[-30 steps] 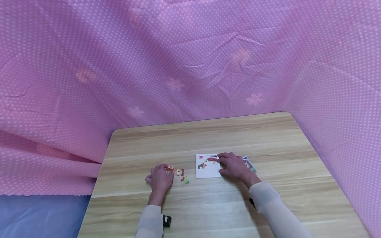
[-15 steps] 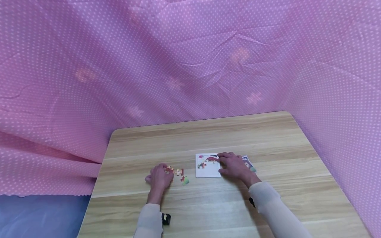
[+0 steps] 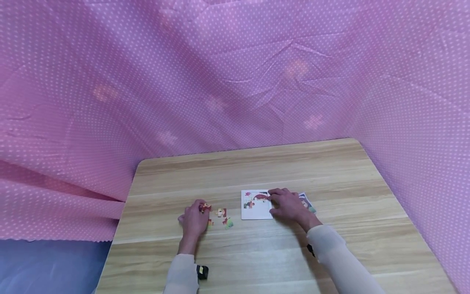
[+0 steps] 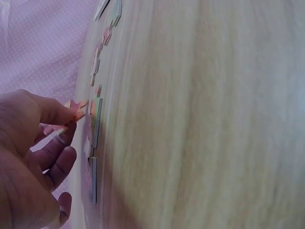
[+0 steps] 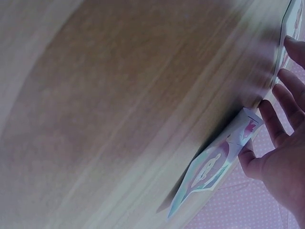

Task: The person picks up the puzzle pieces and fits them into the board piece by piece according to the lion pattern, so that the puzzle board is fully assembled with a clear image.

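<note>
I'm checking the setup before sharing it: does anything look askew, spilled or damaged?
The printed picture sheet to the right of the puzzle board stands out: it lies at an angle to the board, and in the right wrist view it seems bent, with a shadow beneath one edge. No spill shows.

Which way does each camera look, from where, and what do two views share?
Head: on the head, facing forward and down at the pale wood-grain table; both cream sleeves, left hand and right hand show.
Left wrist: worn there, looking at the small red jigsaw piece the left hand pinches; it alone shows.
Right wrist: worn there, looking across the table at colourful printed paper; only the right hand shows.
Shared: head and left wrist show that piece.
</note>
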`<state>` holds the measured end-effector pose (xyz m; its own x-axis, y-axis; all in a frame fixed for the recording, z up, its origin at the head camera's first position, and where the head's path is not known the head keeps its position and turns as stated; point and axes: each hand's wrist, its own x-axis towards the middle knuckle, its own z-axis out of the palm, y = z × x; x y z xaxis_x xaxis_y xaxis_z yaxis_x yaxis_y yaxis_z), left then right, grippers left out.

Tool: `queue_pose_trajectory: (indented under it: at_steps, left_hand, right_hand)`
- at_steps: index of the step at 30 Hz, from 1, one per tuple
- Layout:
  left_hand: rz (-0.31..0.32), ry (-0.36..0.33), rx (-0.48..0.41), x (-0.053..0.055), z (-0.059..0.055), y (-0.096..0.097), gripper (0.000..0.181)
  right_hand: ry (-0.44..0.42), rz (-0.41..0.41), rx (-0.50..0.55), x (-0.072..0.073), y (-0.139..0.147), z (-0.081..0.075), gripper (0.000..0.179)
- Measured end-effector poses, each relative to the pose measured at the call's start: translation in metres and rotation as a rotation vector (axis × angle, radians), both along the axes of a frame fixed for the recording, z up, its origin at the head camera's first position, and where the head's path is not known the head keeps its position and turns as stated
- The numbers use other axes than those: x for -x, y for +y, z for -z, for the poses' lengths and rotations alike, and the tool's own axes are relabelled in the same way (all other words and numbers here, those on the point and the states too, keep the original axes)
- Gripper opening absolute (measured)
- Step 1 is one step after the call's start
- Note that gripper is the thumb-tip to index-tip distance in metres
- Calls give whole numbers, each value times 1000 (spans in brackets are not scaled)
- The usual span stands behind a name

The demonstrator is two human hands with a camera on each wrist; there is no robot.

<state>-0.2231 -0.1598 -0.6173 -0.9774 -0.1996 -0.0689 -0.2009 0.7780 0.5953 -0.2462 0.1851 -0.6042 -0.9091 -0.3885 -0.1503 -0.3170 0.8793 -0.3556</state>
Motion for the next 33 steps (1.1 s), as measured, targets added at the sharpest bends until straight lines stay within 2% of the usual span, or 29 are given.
queue_pose_trajectory:
  at_steps: [6, 10, 14, 27, 33]
  left_hand:
    - [-1, 29, -29, 2, -1, -1, 32]
    - [-8, 27, -66, 0, -4, -1, 33]
    - [-13, 56, -99, -2, -6, -1, 28]
    - [68, 119, -135, -16, -10, 14, 28]
    - [118, 104, -151, -20, -13, 26, 22]
  right_hand:
    - [-12, 5, 4, 2, -2, -4, 51]
    - [-11, 9, 5, 2, -4, -5, 51]
    - [-3, 11, 15, 2, -6, -4, 50]
    - [-10, 30, 34, -2, -11, -4, 49]
    - [5, 32, 40, -6, -10, -5, 47]
